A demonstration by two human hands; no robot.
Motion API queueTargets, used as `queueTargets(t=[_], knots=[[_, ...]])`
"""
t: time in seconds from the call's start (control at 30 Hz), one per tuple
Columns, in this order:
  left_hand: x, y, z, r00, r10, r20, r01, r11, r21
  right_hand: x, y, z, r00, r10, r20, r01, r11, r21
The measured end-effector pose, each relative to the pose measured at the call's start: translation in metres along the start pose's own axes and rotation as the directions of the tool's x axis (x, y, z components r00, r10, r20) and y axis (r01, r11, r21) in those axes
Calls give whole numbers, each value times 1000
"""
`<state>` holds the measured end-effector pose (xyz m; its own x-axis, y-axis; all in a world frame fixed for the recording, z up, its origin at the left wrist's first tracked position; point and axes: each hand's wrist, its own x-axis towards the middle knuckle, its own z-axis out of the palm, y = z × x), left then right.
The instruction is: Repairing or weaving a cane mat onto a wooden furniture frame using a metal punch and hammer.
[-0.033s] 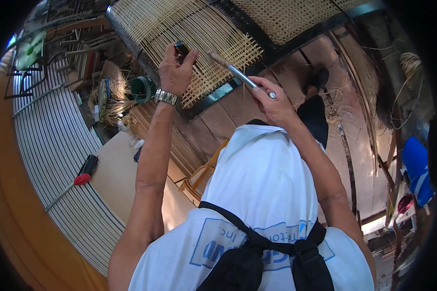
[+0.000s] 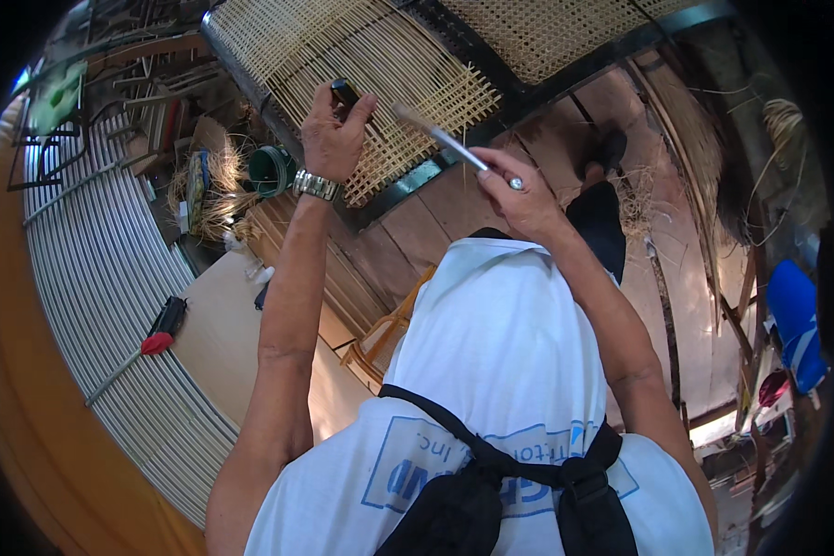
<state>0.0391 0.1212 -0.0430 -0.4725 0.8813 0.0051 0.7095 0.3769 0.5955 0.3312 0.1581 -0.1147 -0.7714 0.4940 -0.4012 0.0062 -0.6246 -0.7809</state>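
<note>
My left hand (image 2: 335,139), a metal watch on its wrist, is closed around a black-handled tool (image 2: 346,92) above the woven cane panel (image 2: 380,69). The tool's working end is hard to make out against the strands. My right hand (image 2: 519,190) grips the shiny metal handle of a hammer (image 2: 461,148). Its dull brownish head is blurred and points toward the left hand, with a gap between them. Under both tools, the panel shows long parallel strands, with a tighter crossed weave along its near edge, inside a dark frame (image 2: 412,181).
A second woven panel (image 2: 565,37) adjoins at the upper right. To the left lie slatted metal rods (image 2: 111,259), a pale board (image 2: 222,324), a green container (image 2: 271,171) and loose fibres (image 2: 221,167). A rattan chair part (image 2: 380,347) stands near my torso; a blue object (image 2: 794,315) sits far right.
The hammer in my right hand has shifted slightly left and down, and its head is more blurred. My left hand stays almost in place.
</note>
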Motion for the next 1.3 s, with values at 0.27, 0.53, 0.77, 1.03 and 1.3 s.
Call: queueTargets(t=[0.27,0.53,0.77,1.03,1.3], knots=[[-7,11,-2,1000,3,18,-2,998,-60,-17,-5,-15,995,52,-83,-52,999,4],[0,13,-8,1000,10,-14,-13,980,-196,-13,-3,-21,998,34,-51,-36,999,-34],[12,14,-10,991,-14,-132,-4,992,-130,-7,-15,-28,992,89,-84,-84,994,66],[9,14,-3,989,120,91,-112,990,-86,9,-8,-20,996,78,-45,-69,984,166],[10,21,-7,982,177,58,-175,984,-42,3,-20,-23,998,54,-26,-53,997,48]])
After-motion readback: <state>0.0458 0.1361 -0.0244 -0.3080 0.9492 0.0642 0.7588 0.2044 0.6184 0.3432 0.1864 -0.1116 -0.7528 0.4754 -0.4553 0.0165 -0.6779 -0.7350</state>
